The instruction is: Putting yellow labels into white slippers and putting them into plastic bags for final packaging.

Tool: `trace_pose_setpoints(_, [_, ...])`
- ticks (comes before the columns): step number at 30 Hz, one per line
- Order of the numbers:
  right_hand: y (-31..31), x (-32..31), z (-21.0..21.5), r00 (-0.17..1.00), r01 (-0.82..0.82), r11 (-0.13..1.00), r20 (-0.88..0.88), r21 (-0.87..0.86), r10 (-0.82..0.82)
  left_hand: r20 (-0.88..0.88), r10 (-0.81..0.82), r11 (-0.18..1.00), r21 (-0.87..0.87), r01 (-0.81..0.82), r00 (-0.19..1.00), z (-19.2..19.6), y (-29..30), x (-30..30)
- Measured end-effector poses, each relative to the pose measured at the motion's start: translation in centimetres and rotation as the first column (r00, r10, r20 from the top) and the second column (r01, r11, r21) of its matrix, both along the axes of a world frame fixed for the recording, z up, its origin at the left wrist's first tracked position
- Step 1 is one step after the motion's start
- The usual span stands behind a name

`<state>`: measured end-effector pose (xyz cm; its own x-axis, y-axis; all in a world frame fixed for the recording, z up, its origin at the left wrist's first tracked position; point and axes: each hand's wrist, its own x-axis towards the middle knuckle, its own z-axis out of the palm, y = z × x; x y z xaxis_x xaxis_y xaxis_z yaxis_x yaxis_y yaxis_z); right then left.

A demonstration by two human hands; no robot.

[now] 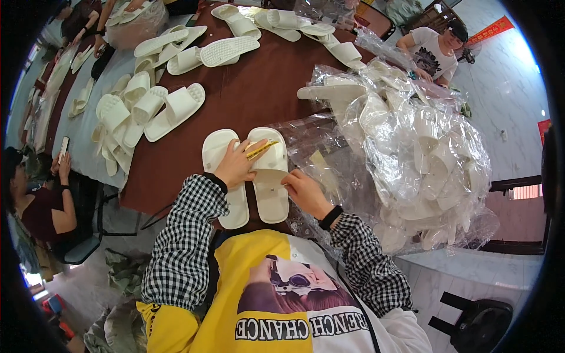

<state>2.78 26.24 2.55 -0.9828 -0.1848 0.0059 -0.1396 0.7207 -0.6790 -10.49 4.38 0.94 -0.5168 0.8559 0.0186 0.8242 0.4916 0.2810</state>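
Head view: one camera, looking down at a brown table [259, 88].
Slipper pair: two white slippers [253, 176] side by side, soles down, at the table's near edge.
Left hand [236, 165]: palm down across both slippers, a yellow pencil [262, 149] between its fingers.
Right hand [303, 191]: fingers curled, pinching the right slipper's near edge.
Surroundings: clear plastic bags [412, 159] of slippers lie to the right.

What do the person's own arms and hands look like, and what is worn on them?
Both arms wear long sleeves in a small black and white check. The left hand is bare, with a dark cuff edge at the sleeve's end. The right hand is bare too, and a black band sits on its wrist. No gloves show, and rings are too small to tell.
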Motion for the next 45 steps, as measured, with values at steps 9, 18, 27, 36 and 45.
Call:
trace_pose_setpoints(9, [-2.6, -0.4, -2.8, 0.997, 0.079, 0.981, -0.001, 0.176, -0.080, -0.033, -0.002, 1.000, 0.020, 0.003, 0.999, -0.3, 0.3, 0.0])
trace_pose_setpoints(18, [-3.4, -0.5, -3.6, 0.996, 0.060, 0.950, -0.074, 0.306, -0.039, -0.034, -0.009, 1.000, -0.006, 0.008, 0.999, -0.3, 0.3, 0.0])
trace_pose_setpoints(27, [-2.4, -0.3, -2.4, 1.000, -0.015, 0.987, 0.019, 0.158, 0.013, -0.028, -0.010, 1.000, -0.017, 0.010, 1.000, -0.2, 0.3, 0.0])
trace_pose_setpoints(36, [-5.5, -1.0, -0.7, 0.975, -0.215, 0.974, 0.041, -0.077, 0.219, 0.056, 0.063, 0.988, 0.136, -0.070, 0.996, 0.7, -1.2, 0.8])
trace_pose_setpoints(45, [-10.8, -2.4, -3.6, 0.933, -0.356, 0.935, -0.059, -0.002, 0.355, 0.409, 0.459, 0.689, 0.397, -0.606, 0.789, 1.0, -8.0, 6.5])
